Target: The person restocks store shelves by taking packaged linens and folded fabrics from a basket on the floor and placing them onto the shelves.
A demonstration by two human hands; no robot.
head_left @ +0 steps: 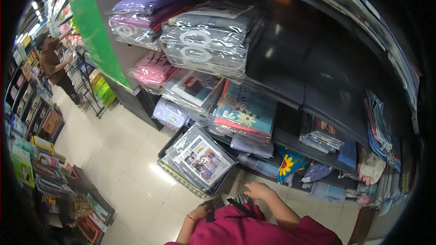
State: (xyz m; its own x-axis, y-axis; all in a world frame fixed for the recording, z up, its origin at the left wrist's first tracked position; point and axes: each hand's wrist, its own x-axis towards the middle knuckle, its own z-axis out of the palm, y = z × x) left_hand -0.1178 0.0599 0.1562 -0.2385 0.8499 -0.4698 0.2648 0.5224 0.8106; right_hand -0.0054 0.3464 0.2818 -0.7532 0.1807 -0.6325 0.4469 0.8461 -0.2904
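The clear-wrapped packet [204, 159] lies flat in 1 black basket [222, 183] on the floor [131, 163], where the rim likely stops it sliding. Your right hand [260, 191] is near, grip apart; your left hand's [198, 211] grip is too obscured to tell. Wrapped piles fill parts of the shelf [281, 41], stacked flat, presumably for stability.

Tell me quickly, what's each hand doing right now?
Left hand: by the striped cloth; whether it grips cannot be told.
Right hand: loosely open, nothing visible in it.
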